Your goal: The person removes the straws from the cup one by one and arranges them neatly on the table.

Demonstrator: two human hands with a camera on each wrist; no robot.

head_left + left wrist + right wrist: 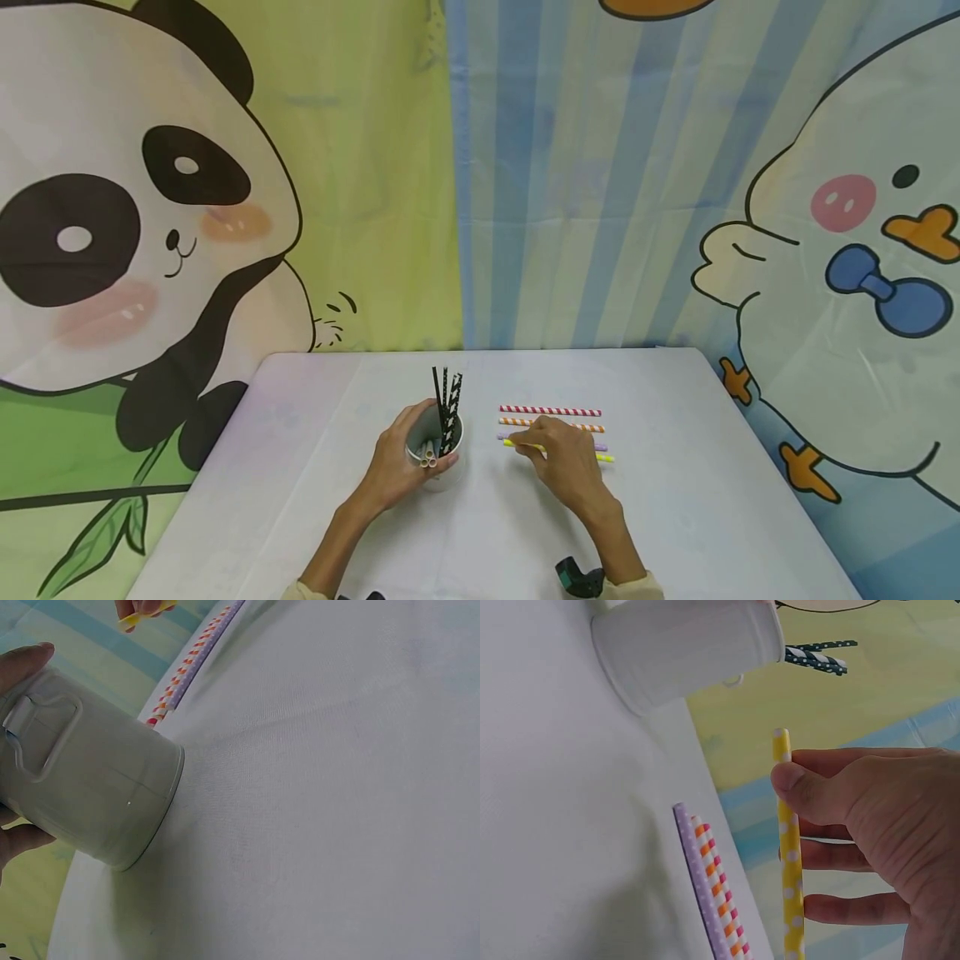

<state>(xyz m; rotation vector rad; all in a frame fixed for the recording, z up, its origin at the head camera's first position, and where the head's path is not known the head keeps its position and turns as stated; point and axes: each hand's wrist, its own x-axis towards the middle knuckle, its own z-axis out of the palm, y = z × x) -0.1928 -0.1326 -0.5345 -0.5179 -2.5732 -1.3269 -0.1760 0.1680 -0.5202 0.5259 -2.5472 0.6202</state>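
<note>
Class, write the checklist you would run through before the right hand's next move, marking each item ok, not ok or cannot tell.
1. Cup steadied: ok, the left hand grips it.
2. Yellow straw secure: ok, the right hand pinches it near one end.
3. Room in the cup's mouth: ok, a gap shows beside the black straws and pale straws.
4. Yellow straw in the cup: not ok, it is outside.
5. Cup's base flat on the table: cannot tell.
</note>
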